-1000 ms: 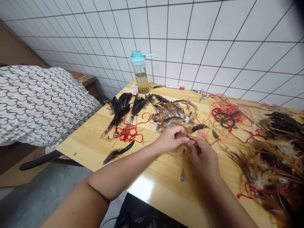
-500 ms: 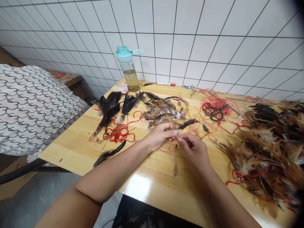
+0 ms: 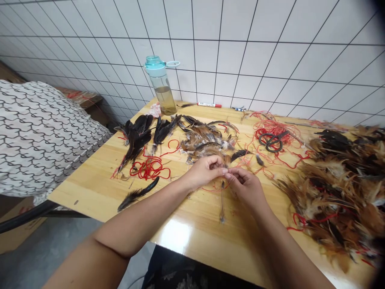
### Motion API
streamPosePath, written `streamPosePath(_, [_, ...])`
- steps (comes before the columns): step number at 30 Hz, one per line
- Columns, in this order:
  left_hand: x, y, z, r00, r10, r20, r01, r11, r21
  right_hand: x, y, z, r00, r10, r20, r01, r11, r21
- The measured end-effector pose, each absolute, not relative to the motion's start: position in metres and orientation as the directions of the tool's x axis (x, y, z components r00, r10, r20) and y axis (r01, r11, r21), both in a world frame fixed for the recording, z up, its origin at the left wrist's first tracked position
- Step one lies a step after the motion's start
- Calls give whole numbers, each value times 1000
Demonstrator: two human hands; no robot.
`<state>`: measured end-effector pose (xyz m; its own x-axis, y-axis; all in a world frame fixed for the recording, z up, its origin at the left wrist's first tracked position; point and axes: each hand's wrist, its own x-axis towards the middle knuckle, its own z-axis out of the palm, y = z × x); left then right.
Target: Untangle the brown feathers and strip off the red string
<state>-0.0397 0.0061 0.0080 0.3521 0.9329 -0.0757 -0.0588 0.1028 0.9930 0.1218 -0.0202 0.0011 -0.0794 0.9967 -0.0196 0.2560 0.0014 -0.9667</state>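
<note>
Over the middle of the wooden table, my left hand (image 3: 206,173) and my right hand (image 3: 247,185) meet at the fingertips. Each is closed in a pinch; what lies between the fingers is too small to make out. A thin feather (image 3: 222,206) lies on the wood just below them. Thin red thread (image 3: 212,189) curves under my left hand. Right behind my fingers spreads a heap of brown and black feathers (image 3: 203,138). A single dark feather (image 3: 239,155) rests beyond my right hand.
Scissors (image 3: 273,141) lie on tangled red thread (image 3: 272,125). A large feather pile (image 3: 337,188) covers the right side. Black feather bunches (image 3: 136,134), red cord (image 3: 150,168) and a dark feather (image 3: 138,194) are at left. A water bottle (image 3: 164,94) and red marker (image 3: 209,105) stand and lie near the wall.
My fingertips have drawn closer together and now touch; a small gap showed between them before. The things on the table stay where they were, with a slight shift of the view.
</note>
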Motion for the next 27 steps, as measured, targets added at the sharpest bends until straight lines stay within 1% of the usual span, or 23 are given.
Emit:
streamPosePath(4, [-39, 5, 7, 375, 925, -69, -75, 105, 992, 122, -19, 1, -116, 993, -33, 205, -8, -979])
streamPosePath(10, [-38, 6, 5, 393, 915, -92, -166, 169, 972, 120, -20, 1, -126, 990, -63, 201, -37, -979])
streamPosePath(14, [-38, 6, 9, 411, 907, -97, -132, 164, 978, 120, -21, 2, -142, 987, -80, 184, -53, -982])
streamPosePath(16, [-42, 9, 13, 366, 929, -56, -83, 92, 992, 122, -20, 3, -134, 986, -100, 154, -79, -985])
streamPosePath(19, [-56, 19, 17, 157, 983, 95, 89, -110, 990, 125, -19, 5, -77, 989, -129, 91, -122, -988])
streamPosePath(21, [-68, 27, 16, 42, 975, 219, 269, -223, 937, 126, -18, 6, -36, 991, -132, 53, -130, -990])
streamPosePath(22, [-74, 32, 15, 27, 962, 272, 364, -263, 893, 126, -18, 6, -19, 991, -132, 38, -131, -991])
streamPosePath(24, [-83, 39, 11, 64, 938, 341, 534, -321, 782, 126, -17, 5, 1, 990, -142, 20, -142, -990])
streamPosePath(27, [-90, 43, 7, 211, 906, 366, 712, -399, 578, 126, -15, 0, 24, 989, -148, 2, -149, -989])
